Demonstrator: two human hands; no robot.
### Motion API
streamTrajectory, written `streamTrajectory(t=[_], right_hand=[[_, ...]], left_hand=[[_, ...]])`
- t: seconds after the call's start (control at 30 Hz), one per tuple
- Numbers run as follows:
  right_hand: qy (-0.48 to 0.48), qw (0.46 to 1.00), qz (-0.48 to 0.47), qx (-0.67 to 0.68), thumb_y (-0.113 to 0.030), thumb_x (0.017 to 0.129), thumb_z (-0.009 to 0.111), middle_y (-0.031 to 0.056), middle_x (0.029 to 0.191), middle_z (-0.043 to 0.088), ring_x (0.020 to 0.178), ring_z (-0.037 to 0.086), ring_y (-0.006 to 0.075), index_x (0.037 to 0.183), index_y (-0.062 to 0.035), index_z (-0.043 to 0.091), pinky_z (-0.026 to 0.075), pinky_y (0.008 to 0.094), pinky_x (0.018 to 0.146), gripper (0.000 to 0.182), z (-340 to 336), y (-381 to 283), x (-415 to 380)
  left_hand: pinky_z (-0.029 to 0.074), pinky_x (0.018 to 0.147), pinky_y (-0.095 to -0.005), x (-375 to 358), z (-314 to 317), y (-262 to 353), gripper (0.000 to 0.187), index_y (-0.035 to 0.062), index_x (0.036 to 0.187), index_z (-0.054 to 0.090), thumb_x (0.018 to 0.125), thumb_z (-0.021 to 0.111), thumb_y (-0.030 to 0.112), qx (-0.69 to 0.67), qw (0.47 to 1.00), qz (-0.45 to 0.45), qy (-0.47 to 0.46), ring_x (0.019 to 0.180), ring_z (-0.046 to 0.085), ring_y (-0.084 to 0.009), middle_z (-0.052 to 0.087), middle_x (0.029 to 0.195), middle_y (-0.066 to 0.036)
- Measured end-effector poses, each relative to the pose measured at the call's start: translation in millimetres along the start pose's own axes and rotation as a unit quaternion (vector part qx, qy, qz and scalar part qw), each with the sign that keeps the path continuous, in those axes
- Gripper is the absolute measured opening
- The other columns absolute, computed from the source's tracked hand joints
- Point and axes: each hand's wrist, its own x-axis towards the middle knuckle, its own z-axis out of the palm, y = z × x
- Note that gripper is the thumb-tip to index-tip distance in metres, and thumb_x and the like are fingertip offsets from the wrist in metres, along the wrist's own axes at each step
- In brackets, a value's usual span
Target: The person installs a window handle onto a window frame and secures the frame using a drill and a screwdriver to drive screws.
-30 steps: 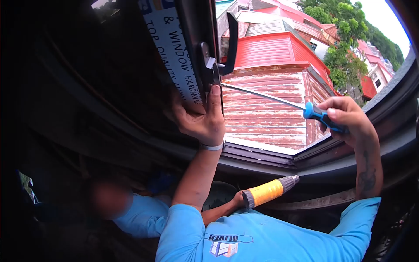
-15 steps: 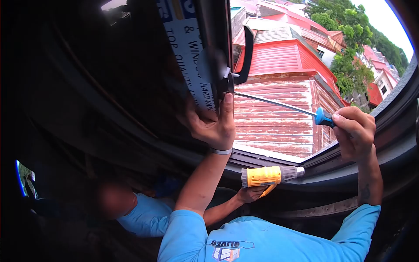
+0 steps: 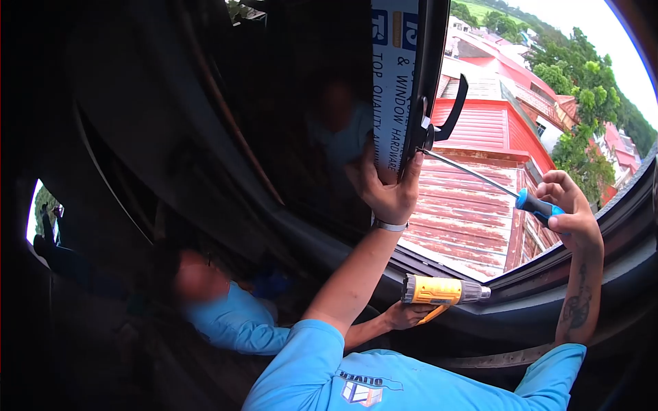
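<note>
Screwdriver (image 3: 525, 200) slanting left, I watch my raised right hand (image 3: 577, 214) loosely holding it, my left hand (image 3: 392, 201) spread wide on the window frame (image 3: 428, 65).

single head-worn view, facing forward and down, close over a blue shirt (image 3: 425, 383) — left hand (image 3: 392, 200) farther out

A blue-and-black-handled, metal-shafted screwdriver (image 3: 532, 203) slants up leftward, its tip just below the base of a curved black window handle (image 3: 458, 109).
</note>
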Motion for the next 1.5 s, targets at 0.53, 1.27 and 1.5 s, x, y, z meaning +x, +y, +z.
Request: streamTrajectory(t=[0.53, 1.27, 1.5], right_hand=[[0.013, 0.962, -0.152, -0.225, -0.009, 0.084, 0.067, 0.0065, 0.095, 0.056, 0.090, 0.055, 0.0110, 0.109, 0.0024, 0.056, 0.050, 0.0219, 0.067, 0.029, -20.6, 24.0, -9.9], [0.101, 0.900, -0.243, -0.347, -0.014, 0.089, 0.062, 0.0085, 0.091, 0.058, 0.077, 0.057, 0.0072, 0.113, 0.0006, 0.055, 0.047, 0.0204, 0.066, 0.029, -10.6, 23.9, -5.3], [0.085, 0.994, -0.046, -0.042, -0.014, 0.091, 0.058, 0.0103, 0.088, 0.061, 0.072, 0.059, 0.0109, 0.108, 0.0001, 0.056, 0.050, 0.0226, 0.064, 0.022, -13.5, 26.1, -5.1]], left_hand=[[0.045, 0.086, -0.0342, 10.5, -4.0, -1.4, 0.061, -0.0081, 0.118, 0.051, 0.073, 0.081, 0.022, 0.057, 0.997, 0.041, -0.024, 0.101, 0.051, -0.0241, 0.043, 0.111, -0.015], [0.045, 0.085, -0.0323, 19.4, -6.4, 16.2, 0.063, -0.0053, 0.125, 0.049, 0.076, 0.078, 0.022, 0.065, 0.997, 0.005, -0.028, 0.100, 0.052, -0.0231, 0.043, 0.109, -0.015], [0.041, 0.082, -0.0392, 11.7, 4.7, 5.8, 0.060, -0.0034, 0.114, 0.056, 0.071, 0.082, 0.030, -0.005, 0.999, 0.024, 0.024, 0.094, 0.050, -0.0293, 0.048, 0.100, -0.016]])
